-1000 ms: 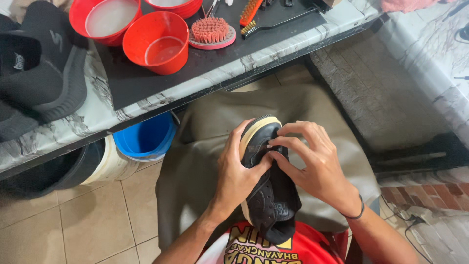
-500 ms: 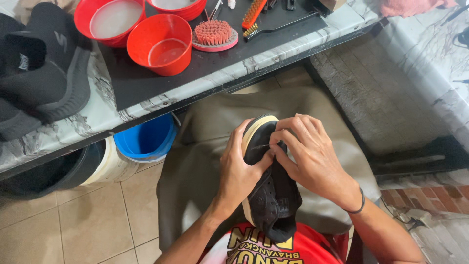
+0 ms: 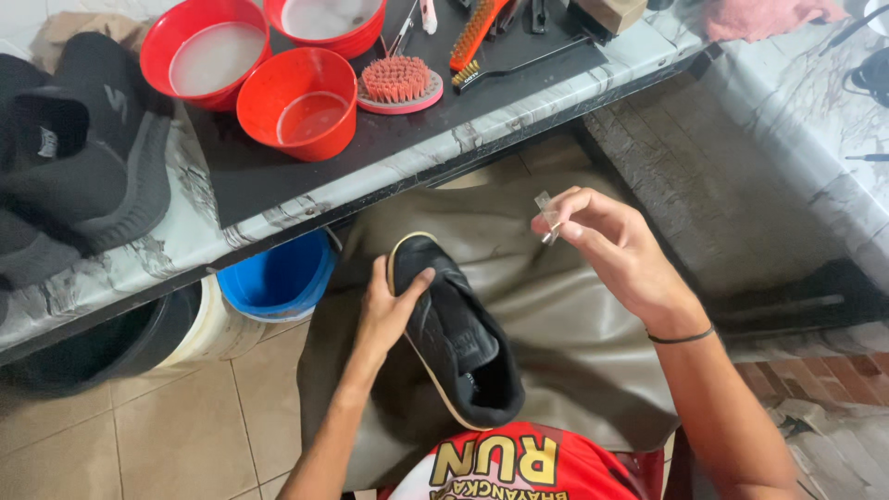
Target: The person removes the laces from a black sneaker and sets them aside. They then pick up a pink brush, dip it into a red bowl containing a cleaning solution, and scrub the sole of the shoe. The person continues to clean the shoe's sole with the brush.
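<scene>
A black shoe (image 3: 458, 338) with a cream sole edge lies on my lap over a grey apron (image 3: 556, 324). My left hand (image 3: 389, 310) grips the shoe near its toe, thumb across the upper. My right hand (image 3: 611, 250) is raised above and to the right of the shoe, pinching a small clear piece (image 3: 546, 211) between thumb and fingers. A thin black band circles my right wrist.
On the marble-edged table with its black mat (image 3: 370, 157) stand three red bowls (image 3: 296, 104), a round pink brush (image 3: 400, 83), an orange brush (image 3: 474, 35) and black shoes (image 3: 79, 176). A blue bucket (image 3: 278, 278) sits under the table. A pink cloth (image 3: 764, 18) lies at the right.
My right hand has lifted off the shoe and risen to the right with a small clear piece. The shoe has tipped down flat onto my lap, still in my left hand.
</scene>
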